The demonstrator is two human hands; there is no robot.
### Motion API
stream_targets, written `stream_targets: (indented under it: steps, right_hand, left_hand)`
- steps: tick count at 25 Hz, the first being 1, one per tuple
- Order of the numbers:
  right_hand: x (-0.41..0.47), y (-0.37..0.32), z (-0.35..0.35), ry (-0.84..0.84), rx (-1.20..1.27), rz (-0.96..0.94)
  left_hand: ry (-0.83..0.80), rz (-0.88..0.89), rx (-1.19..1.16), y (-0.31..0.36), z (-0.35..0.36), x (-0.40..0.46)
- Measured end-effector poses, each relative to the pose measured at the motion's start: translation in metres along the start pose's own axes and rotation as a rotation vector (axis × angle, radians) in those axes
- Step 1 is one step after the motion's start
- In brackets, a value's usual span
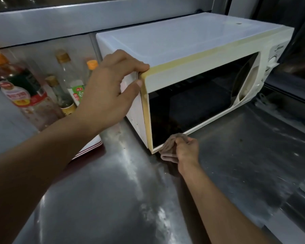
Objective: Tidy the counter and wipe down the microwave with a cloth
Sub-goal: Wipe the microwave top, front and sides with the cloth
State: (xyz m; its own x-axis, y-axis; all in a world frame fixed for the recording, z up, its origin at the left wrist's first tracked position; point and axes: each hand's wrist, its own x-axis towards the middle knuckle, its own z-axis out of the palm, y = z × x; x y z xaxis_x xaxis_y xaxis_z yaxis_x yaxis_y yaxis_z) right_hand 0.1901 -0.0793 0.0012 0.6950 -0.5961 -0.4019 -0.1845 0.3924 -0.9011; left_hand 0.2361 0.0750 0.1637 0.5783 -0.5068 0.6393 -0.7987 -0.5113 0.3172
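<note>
While L hand grips microwave corner, R hand clutching cloth; bottles maybe part-full.

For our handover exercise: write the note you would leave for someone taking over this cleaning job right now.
Left hand: steadies the microwave, grip on its top front left corner.
Right hand: holds the cloth, bunched, against the door's bottom left corner, touching the steel counter.
Bottles stand left of the microwave.
Done: cannot tell which surfaces are wiped.
Left: finish the microwave; the counter looks smeared.
</note>
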Motion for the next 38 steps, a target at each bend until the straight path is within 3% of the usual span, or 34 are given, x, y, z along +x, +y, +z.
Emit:
stream_targets:
  steps: [4,8,10,13,16,22,32,38]
  right_hand:
    - [-0.015,0.022,0.018,0.07,-0.013,-0.042]
    - [-0.051,0.045,0.037,-0.043,0.037,-0.043]
    - [-0.059,0.052,0.037,-0.044,-0.061,-0.083]
    - [-0.067,0.06,0.03,0.07,-0.24,-0.266]
    - [-0.07,0.058,0.03,0.264,-0.368,-0.592]
    - [-0.051,0.051,0.038,0.193,-0.631,-0.877]
    - [-0.087,-0.057,0.065,0.318,-0.292,-1.017]
    - [-0.071,-0.033,0.065,0.361,-0.254,-1.117]
  left_hand:
    - [-0.016,0.007,-0.053,-0.005,-0.003,0.001]
    - [-0.036,0.014,-0.067,-0.009,-0.005,0.006]
    - [-0.045,0.017,-0.072,-0.009,-0.004,0.006]
    - [-0.063,0.012,-0.088,-0.008,-0.006,0.007]
    - [-0.078,-0.003,-0.098,-0.008,-0.009,0.007]
    - [-0.092,-0.042,-0.141,-0.009,-0.009,0.008]
    - [-0.245,-0.114,-0.274,-0.009,-0.027,0.022]
    - [-0.183,-0.114,-0.255,-0.007,-0.02,0.019]
